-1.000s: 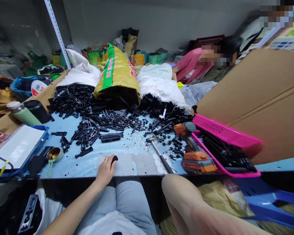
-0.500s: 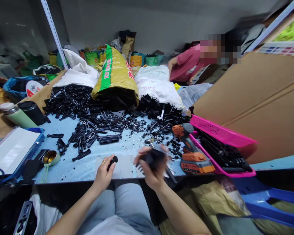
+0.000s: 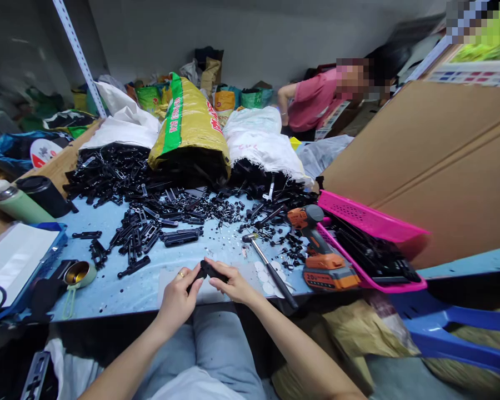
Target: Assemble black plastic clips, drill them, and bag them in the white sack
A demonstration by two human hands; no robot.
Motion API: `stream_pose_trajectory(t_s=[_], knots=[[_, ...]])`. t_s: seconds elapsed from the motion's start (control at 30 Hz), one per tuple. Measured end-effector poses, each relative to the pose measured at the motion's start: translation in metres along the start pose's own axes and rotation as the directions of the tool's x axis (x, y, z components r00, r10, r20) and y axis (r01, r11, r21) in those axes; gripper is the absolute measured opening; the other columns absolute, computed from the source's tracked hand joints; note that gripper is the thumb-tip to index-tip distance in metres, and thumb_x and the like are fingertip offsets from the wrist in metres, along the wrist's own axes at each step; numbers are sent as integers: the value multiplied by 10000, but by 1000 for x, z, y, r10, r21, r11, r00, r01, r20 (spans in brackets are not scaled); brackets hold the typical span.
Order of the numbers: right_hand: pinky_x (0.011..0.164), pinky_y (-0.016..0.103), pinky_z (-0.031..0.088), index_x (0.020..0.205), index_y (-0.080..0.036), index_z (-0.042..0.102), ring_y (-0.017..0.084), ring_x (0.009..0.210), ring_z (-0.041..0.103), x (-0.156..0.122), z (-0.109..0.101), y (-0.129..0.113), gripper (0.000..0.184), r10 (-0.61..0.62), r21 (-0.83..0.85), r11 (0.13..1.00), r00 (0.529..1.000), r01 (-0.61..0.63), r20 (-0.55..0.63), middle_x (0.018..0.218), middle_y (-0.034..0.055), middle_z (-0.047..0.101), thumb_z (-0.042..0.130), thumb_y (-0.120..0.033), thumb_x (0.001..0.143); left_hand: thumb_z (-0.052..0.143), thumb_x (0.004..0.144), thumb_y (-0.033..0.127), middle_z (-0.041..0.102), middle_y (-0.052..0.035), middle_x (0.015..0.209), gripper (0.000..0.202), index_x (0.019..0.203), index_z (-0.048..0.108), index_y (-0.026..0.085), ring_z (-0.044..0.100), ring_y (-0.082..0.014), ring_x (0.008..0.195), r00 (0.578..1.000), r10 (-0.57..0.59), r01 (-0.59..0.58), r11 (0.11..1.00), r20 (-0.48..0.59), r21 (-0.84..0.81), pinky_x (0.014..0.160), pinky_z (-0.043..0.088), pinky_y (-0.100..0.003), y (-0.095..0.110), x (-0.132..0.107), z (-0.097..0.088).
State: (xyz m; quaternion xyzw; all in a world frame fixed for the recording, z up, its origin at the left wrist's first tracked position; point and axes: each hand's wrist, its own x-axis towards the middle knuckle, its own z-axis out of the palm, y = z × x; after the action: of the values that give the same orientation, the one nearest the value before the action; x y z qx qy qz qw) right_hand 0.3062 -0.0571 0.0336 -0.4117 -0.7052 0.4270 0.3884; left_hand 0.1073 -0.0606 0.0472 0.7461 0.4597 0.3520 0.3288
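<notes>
Swinging back in over the blue bench (image 3: pixel 137 291) is the big change here: a second ago the right arm (image 3: pixel 300 347) is off to the side with its hand out of sight, half a second ago it's a blur carrying something dark, and now it's at the front edge. Co-worker in the pink top (image 3: pixel 312 103) is still leaning over behind the sacks.

So now the right hand (image 3: pixel 235 283) sits up against the left hand (image 3: pixel 181 291), both over the pale pad (image 3: pixel 166 280). Left is pinched on a small black piece (image 3: pixel 200 271), same grip as a second ago; right has thumb and fingers clamped on a dark part (image 3: pixel 215 272). The two bits meet in the middle, right between the hands. Can't tell if they're joined or just touching. My read: it's gone from one hand waiting to proper two-handed work on those parts. Drill (image 3: pixel 316 241) and hammer (image 3: pixel 270 270) haven't been touched, both lying just to the right.

Writing, biggest first: yellow sack (image 3: pixel 195 125) has chunky red characters plus more down its green stripe, too skewed for me to read. White sack (image 3: pixel 266 147) has a faint pink scrawl, maybe digits. Round label (image 3: pixel 45 153) on the far left: white with red, no legible words. Drill's battery says "20", looks like a V after it. No brand I can make out.
</notes>
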Motion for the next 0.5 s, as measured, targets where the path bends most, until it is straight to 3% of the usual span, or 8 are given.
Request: stream_pose_trajectory(t_s=[0.07,0.1,0.2,0.27,0.4,0.5], knots=[[844,345,490,1349,-247,469,175,946,568,-2,3,1,525,-38,-54,998,999,39,15,1099,79,603,565,-410,859,454,910,326,598,-60,888,365,1231,573,198,587,-168,789,1000,-4,4,1000,-8,29,727,486,-305,-1,-1,4],[816,334,499,1351,-247,465,163,899,578,-3,7,2,523,-30,-42,999,1000,30,5,1091,80,601,559,-410,863,455,911,323,595,-58,877,360,1223,579,195,584,-164,778,1000,-3,4,1000,-29,25,719,485,-301,0,-1,7],[555,237,496,1394,-262,396,63,574,517,-6,28,8,529,51,108,993,992,-39,-115,1060,73,574,486,-431,900,449,919,302,592,-63,892,341,1209,587,186,582,-161,816,984,14,-22,999,-180,-42,748,483,-296,1,0,15],[476,212,459,1412,-268,361,36,494,457,-8,40,12,538,67,180,983,982,-34,-178,1059,71,563,448,-450,913,441,922,279,596,-75,940,331,1207,585,190,580,-164,871,963,59,-84,993,-265,-85,782,481,-297,-1,2,18],[656,266,514,1414,-247,361,109,701,566,-4,42,12,565,14,40,999,994,-9,-111,1096,75,588,446,-479,906,444,918,274,609,-82,984,319,1193,588,202,585,-172,905,969,143,-163,983,-201,-89,821,478,-312,-15,5,17],[879,346,470,1407,-248,373,179,988,567,18,24,16,525,33,-216,976,999,-26,31,1160,74,583,387,-472,933,390,930,297,592,-107,1067,358,1241,536,197,562,-217,1014,979,-28,12,997,-204,-77,885,461,-388,-29,4,19]])
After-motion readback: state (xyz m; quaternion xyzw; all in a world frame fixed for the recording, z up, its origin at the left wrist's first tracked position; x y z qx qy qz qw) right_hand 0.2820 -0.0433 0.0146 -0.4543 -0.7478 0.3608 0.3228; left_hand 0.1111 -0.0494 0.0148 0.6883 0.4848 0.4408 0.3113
